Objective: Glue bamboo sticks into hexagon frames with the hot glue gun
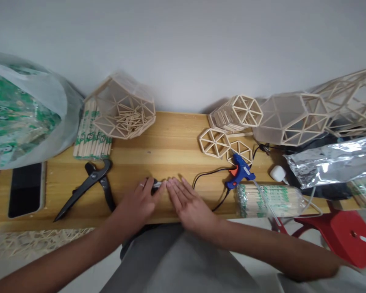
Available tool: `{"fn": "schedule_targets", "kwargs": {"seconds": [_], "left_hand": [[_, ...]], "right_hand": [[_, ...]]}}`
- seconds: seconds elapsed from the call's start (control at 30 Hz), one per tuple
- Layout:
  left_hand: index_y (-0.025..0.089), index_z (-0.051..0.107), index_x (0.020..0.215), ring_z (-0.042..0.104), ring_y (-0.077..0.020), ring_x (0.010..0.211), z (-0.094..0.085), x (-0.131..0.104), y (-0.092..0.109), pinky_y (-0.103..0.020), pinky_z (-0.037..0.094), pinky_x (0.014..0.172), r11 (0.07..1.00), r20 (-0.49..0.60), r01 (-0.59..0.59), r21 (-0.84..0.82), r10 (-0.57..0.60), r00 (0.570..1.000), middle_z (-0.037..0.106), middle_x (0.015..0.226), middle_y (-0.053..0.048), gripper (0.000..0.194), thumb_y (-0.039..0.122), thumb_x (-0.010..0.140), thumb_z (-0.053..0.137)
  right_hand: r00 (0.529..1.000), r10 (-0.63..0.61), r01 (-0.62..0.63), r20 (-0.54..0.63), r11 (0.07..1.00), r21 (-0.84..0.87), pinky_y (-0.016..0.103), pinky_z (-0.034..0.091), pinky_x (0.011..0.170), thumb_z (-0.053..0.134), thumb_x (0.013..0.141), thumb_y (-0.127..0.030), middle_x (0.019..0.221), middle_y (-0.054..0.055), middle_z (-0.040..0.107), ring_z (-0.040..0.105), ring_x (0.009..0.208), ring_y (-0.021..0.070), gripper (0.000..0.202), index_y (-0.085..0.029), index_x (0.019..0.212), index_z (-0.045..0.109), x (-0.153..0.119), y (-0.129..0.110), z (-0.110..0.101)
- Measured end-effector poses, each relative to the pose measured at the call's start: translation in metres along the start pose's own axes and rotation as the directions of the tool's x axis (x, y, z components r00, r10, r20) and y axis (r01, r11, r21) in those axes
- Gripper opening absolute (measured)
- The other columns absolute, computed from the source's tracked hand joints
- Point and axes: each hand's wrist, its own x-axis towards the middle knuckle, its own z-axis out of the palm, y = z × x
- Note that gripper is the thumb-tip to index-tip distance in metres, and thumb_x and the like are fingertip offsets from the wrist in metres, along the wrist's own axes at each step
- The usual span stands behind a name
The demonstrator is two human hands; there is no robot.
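Over the wooden table's front half, my left hand [144,200] is closed around a small black tool with a bright metal tip [155,186]. Most of that tool is hidden by the fingers, so its kind cannot be made out. Close beside it, my right hand [190,205] lies palm down with fingers stretched out, their tips almost meeting the left fingertips. Whether anything is under the right hand is hidden. To the right a blue glue gun [241,173] rests near two flat hexagonal stick frames [214,143]. Large black-handled shears [94,178] lie left of my left hand.
A hexagonal stick container [122,108] holds short stick pieces. Wrapped chopsticks [91,134], a phone [27,189] and a plastic bag [64,106] are left. Rightward are stacked hexagon frames [236,112], another chopstick pack [270,200], a foil bag [335,160] and a red stool [350,236].
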Motion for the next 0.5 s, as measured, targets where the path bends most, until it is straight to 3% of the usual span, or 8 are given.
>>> {"fn": "schedule_targets", "kwargs": {"seconds": [0.1, 0.23, 0.3, 0.5], "left_hand": [[0.016, 0.059, 0.152, 0.069, -0.0304, 0.095, -0.008, 0.008, -0.011, -0.045, 0.059, 0.083, 1.000, 0.052, 0.017, 0.010, -0.018, 0.998, 0.067, 0.116, -0.020, 0.061, 0.002, 0.094, 0.043], [0.015, 0.061, 0.149, 0.067, -0.0325, 0.106, -0.002, -0.024, 0.013, -0.046, 0.058, 0.089, 0.997, 0.027, -0.070, 0.019, 0.070, 0.997, 0.067, 0.122, -0.022, 0.060, 0.001, 0.092, 0.045], [0.016, 0.061, 0.149, 0.066, -0.0316, 0.110, 0.000, -0.028, 0.021, -0.046, 0.058, 0.093, 0.997, 0.033, -0.076, 0.008, 0.076, 0.997, 0.067, 0.123, -0.020, 0.061, 0.001, 0.092, 0.046], [0.013, 0.057, 0.153, 0.066, -0.0319, 0.102, -0.012, 0.025, -0.015, -0.048, 0.057, 0.092, 0.998, 0.103, 0.054, -0.041, -0.050, 0.993, 0.067, 0.114, -0.020, 0.059, 0.007, 0.096, 0.042]], "right_hand": [[1.000, 0.017, -0.017, 0.002, 1.000, 0.011, 0.058, 0.039, 0.131, 0.046, 0.097, -0.008, 0.158, 0.033, 0.053, 0.049, 0.154, 0.0370, 0.063, 0.012, 0.156, 0.042, 0.013, 0.008, -0.001], [0.999, -0.037, 0.038, -0.013, 0.997, 0.064, 0.056, 0.043, 0.129, 0.045, 0.092, -0.007, 0.156, 0.032, 0.056, 0.050, 0.152, 0.0376, 0.068, 0.013, 0.157, 0.041, -0.021, -0.021, -0.003], [1.000, -0.013, 0.011, 0.014, 0.996, 0.088, 0.054, 0.046, 0.127, 0.044, 0.091, -0.008, 0.159, 0.031, 0.053, 0.046, 0.155, 0.0374, 0.073, 0.012, 0.160, 0.036, -0.029, -0.027, -0.001], [0.996, 0.093, -0.092, -0.017, 0.994, 0.057, 0.062, 0.034, 0.132, 0.043, 0.105, -0.012, 0.160, 0.038, 0.048, 0.041, 0.158, 0.0387, 0.059, 0.015, 0.157, 0.039, 0.023, 0.011, 0.007]]}}
